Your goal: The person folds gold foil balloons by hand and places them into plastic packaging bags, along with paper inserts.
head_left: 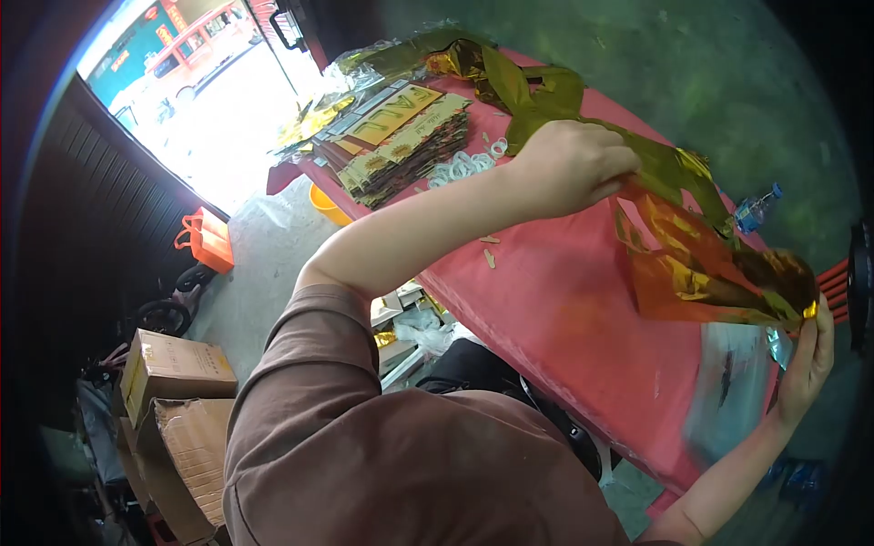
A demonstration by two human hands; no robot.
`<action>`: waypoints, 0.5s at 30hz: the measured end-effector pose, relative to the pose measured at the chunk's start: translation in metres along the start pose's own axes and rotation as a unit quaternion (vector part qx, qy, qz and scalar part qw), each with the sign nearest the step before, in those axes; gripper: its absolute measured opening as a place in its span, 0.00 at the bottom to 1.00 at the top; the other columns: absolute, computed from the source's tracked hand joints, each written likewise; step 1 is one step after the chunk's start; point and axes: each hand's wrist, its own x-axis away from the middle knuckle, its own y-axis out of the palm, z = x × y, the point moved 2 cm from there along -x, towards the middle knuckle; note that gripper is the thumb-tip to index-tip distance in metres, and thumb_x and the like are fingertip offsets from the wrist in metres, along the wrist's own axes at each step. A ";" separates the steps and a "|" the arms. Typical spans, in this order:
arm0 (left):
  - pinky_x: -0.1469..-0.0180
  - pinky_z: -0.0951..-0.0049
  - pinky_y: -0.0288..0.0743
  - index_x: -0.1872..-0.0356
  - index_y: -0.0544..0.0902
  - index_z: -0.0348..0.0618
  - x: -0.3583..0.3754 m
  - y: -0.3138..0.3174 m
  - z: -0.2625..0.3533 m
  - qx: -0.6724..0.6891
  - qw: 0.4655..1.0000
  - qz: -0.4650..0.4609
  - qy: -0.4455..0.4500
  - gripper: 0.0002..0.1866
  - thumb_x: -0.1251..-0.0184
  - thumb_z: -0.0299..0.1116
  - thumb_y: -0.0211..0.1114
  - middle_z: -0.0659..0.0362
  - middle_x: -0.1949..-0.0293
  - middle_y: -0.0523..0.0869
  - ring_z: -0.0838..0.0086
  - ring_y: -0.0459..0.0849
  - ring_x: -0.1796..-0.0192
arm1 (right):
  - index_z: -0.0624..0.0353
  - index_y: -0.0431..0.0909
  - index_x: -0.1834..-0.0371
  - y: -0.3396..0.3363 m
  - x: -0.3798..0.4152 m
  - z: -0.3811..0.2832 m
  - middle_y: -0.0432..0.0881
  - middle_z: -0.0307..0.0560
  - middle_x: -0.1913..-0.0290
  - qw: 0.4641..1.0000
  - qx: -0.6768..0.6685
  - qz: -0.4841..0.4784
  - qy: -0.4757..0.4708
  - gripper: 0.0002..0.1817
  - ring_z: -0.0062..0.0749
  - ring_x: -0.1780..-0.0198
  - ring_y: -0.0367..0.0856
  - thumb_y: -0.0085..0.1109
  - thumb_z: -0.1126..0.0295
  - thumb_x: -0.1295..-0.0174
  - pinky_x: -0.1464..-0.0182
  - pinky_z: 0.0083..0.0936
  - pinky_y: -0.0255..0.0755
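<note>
A shiny gold foil sheet [678, 278] stretches over the right side of the red-covered table [546, 309]. My left hand [578, 168] is closed at its upper left end, fingers curled, with the foil hanging just below. At the opposite end, my right hand [808, 350] pinches the gathered corner of the foil between thumb and fingers. More gold foil [546, 96] lies crumpled along the far edge, behind my left hand. Next to my left forearm are a pile of white rings [462, 167] and a stack of printed gold and brown packets [405, 146].
Clear plastic sleeves [728, 391] lie at the table's near right corner. A water bottle [757, 208] is by the far right edge. Cardboard boxes [182, 364], an orange bag [208, 238] and a yellow tub [328, 205] stand on the floor to the left.
</note>
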 end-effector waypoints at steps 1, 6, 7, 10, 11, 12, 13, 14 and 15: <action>0.66 0.66 0.75 0.66 0.80 0.47 0.005 -0.008 0.005 -0.048 0.997 0.030 0.048 0.07 0.48 0.33 0.62 0.60 0.71 0.80 0.65 0.80 0.66 | 0.69 0.72 0.50 -0.003 0.004 -0.005 0.73 0.53 0.44 0.999 0.037 -0.003 -0.031 0.14 0.35 0.42 0.71 0.37 0.76 0.32 0.40 0.28 0.60; 0.64 0.68 0.73 0.69 0.78 0.46 0.043 -0.017 0.024 -0.099 0.984 0.053 0.137 0.07 0.50 0.33 0.62 0.62 0.70 0.76 0.68 0.78 0.65 | 0.69 0.73 0.60 0.012 0.023 -0.036 0.77 0.56 0.51 0.995 -0.003 -0.085 -0.052 0.09 0.43 0.46 0.73 0.44 0.77 0.37 0.43 0.32 0.63; 0.62 0.67 0.74 0.65 0.78 0.45 0.051 -0.016 0.021 -0.106 0.990 0.014 0.093 0.12 0.53 0.32 0.65 0.61 0.68 0.78 0.66 0.78 0.63 | 0.69 0.73 0.63 0.014 0.034 -0.033 0.78 0.54 0.54 0.990 -0.041 -0.136 -0.015 0.07 0.40 0.48 0.73 0.46 0.77 0.39 0.45 0.30 0.64; 0.58 0.66 0.74 0.58 0.78 0.44 0.080 -0.009 0.009 -0.110 0.989 -0.096 -0.013 0.17 0.53 0.29 0.66 0.58 0.65 0.80 0.64 0.79 0.58 | 0.69 0.72 0.72 0.029 0.054 -0.035 0.78 0.51 0.62 0.969 -0.087 -0.220 0.077 0.04 0.36 0.54 0.74 0.50 0.77 0.45 0.52 0.28 0.65; 0.58 0.66 0.74 0.57 0.78 0.44 0.087 -0.005 0.005 -0.119 0.983 -0.138 -0.026 0.17 0.52 0.29 0.65 0.57 0.65 0.80 0.64 0.79 0.59 | 0.69 0.70 0.77 0.037 0.059 -0.037 0.77 0.51 0.67 0.955 -0.095 -0.251 0.127 0.04 0.35 0.59 0.74 0.52 0.78 0.50 0.56 0.27 0.65; 0.59 0.65 0.74 0.56 0.77 0.45 0.093 -0.002 0.002 -0.128 0.975 -0.179 -0.038 0.17 0.50 0.29 0.64 0.57 0.66 0.80 0.64 0.79 0.59 | 0.69 0.70 0.77 0.042 0.064 -0.037 0.77 0.51 0.67 0.955 -0.096 -0.252 0.127 0.04 0.35 0.59 0.74 0.52 0.78 0.50 0.56 0.27 0.65; 0.59 0.65 0.74 0.56 0.77 0.45 0.096 -0.001 0.002 -0.128 0.974 -0.180 -0.039 0.17 0.50 0.29 0.64 0.57 0.66 0.80 0.64 0.79 0.59 | 0.69 0.70 0.79 0.048 0.069 -0.036 0.76 0.50 0.70 0.946 -0.102 -0.267 0.152 0.03 0.35 0.62 0.74 0.52 0.79 0.53 0.57 0.26 0.65; 0.60 0.65 0.74 0.56 0.78 0.45 0.099 0.000 0.003 -0.104 0.976 -0.181 -0.063 0.16 0.50 0.29 0.64 0.57 0.66 0.80 0.63 0.80 0.60 | 0.69 0.70 0.80 0.054 0.073 -0.035 0.76 0.50 0.72 0.937 -0.108 -0.282 0.175 0.02 0.35 0.64 0.74 0.52 0.80 0.56 0.59 0.26 0.65; 0.61 0.64 0.74 0.57 0.78 0.44 0.101 -0.001 0.003 -0.081 0.976 -0.182 -0.088 0.16 0.49 0.29 0.64 0.56 0.67 0.80 0.62 0.81 0.61 | 0.69 0.70 0.80 0.058 0.075 -0.036 0.75 0.50 0.74 0.933 -0.115 -0.280 0.192 0.03 0.33 0.67 0.73 0.53 0.81 0.56 0.61 0.24 0.65</action>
